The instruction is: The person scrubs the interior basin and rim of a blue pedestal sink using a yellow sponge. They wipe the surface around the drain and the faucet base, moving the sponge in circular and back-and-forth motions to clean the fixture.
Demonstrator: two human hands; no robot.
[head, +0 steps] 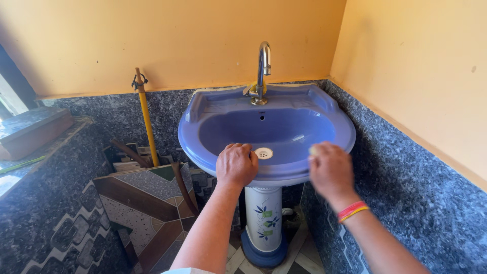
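— Where are the hands, from where you stand?

— Both are at the near rim of the blue wash basin (pixel 324 109). The left hand (pixel 236 165) is curled into a loose fist, knuckles up, resting on the front edge with its fingers folded together over the lip. I can't see anything inside that fist.

— And the other one?

— The right hand (pixel 331 168) is blurred. It sits on the rim too, to the right of the left hand, with fingers drawn together. Something small and pale (pixel 313 150) shows at its fingertips, but I can't tell what it is, or whether the hand truly pinches it. A red and yellow band (pixel 353 210) circles that wrist.

— What lies around the grip?

— Just beyond the left knuckles, between the two hands, is the round drain (pixel 264 152) in the bowl's floor. Farther off, straight behind both hands, the chrome tap (pixel 263 66) stands upright on the back ledge. Below the hands, the white pedestal (pixel 263 218) with a leaf pattern carries the basin.

— Anything off to the side?

— Out past the left hand, a yellow pole (pixel 146 122) leans on the speckled dark wall, with patterned tiles (pixel 147 203) propped beneath it.
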